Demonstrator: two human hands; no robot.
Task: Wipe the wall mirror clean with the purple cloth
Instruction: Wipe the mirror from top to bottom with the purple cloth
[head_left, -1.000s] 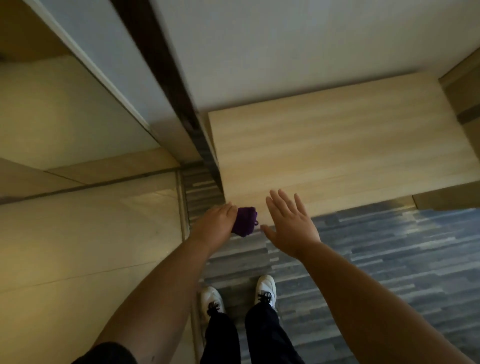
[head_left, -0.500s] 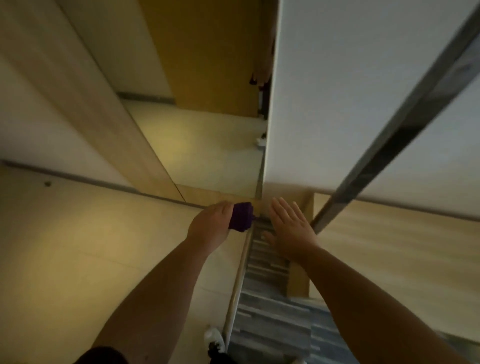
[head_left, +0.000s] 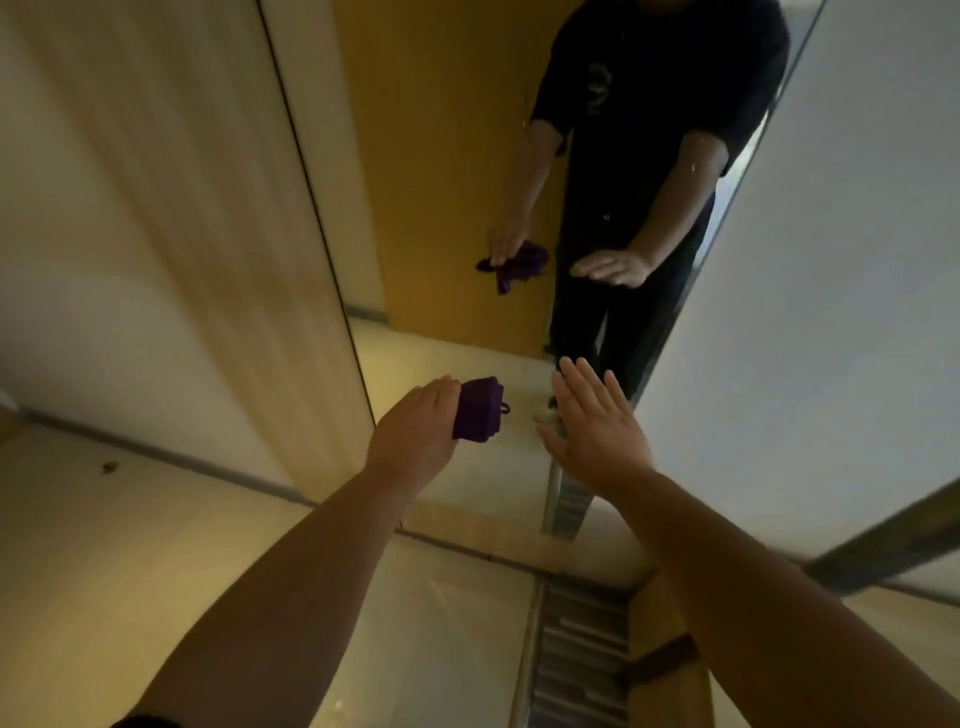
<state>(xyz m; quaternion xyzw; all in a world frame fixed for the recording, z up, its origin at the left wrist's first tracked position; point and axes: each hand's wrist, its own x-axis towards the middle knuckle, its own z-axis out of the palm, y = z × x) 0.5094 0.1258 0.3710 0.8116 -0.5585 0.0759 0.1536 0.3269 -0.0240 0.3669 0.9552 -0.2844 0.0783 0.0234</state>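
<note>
The tall wall mirror (head_left: 457, 171) fills the upper middle of the head view and shows a person in dark clothes with both arms held out. My left hand (head_left: 415, 431) is shut on the bunched purple cloth (head_left: 478, 410), held in front of the mirror's lower part, apart from the glass as far as I can tell. My right hand (head_left: 592, 426) is open, fingers spread, palm toward the mirror near its lower right edge. The cloth's reflection (head_left: 517, 265) hangs loosely in the mirror.
A light wood panel (head_left: 182, 234) borders the mirror on the left, a white wall (head_left: 831, 260) on the right. A dark metal strip (head_left: 883, 545) crosses at lower right. Beige floor tile (head_left: 441, 623) and grey striped carpet (head_left: 576, 654) lie below.
The view has swung up from the floor and wooden bench to the mirror. Both hands stay raised in front, the left still gripping the cloth, the right still open.
</note>
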